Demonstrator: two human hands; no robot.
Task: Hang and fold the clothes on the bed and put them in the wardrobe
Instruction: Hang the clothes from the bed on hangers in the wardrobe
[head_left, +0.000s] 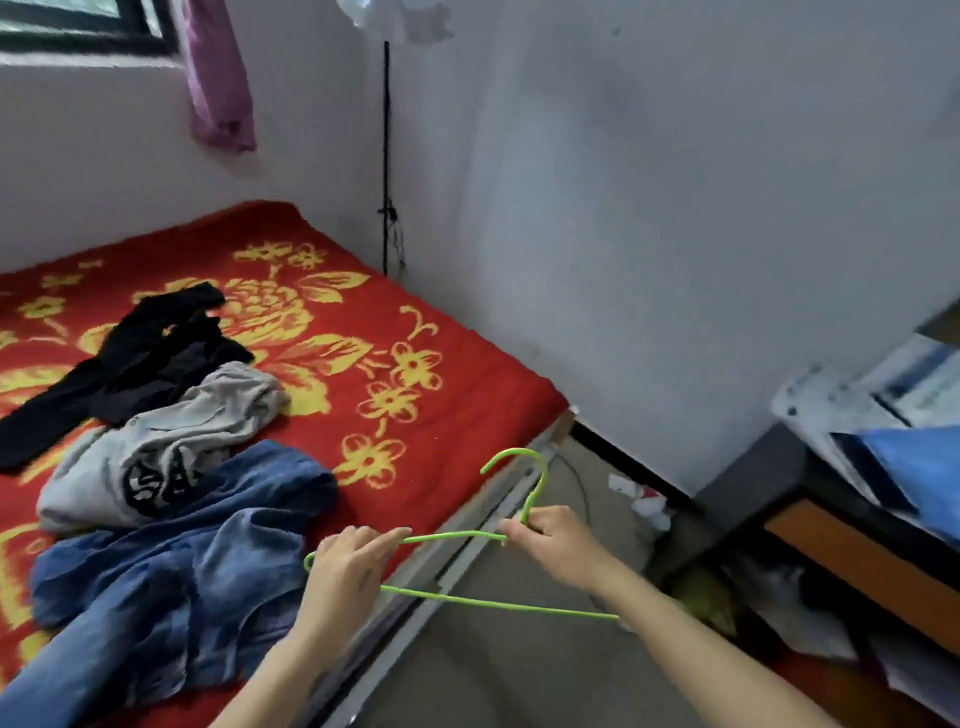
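A bright green wire hanger (498, 605) hangs in the air over the bed's near edge. My right hand (558, 545) grips it at the neck, just below the hook. My left hand (348, 569) holds its left shoulder, fingers laid along the upper wire. On the bed (415, 332), covered by a red blanket with yellow flowers, lie three garments: a blue denim piece (171, 582) nearest me, a crumpled grey T-shirt (156, 457) with a black print behind it, and black clothing (135, 358) further back.
A white wall runs along the bed's right side, with a black cord (386, 156) hanging in the corner. A dark desk (831, 519) stacked with papers and a blue folder stands at the right. Litter lies on the grey floor (519, 675) between bed and desk. A purple curtain (218, 78) hangs top left.
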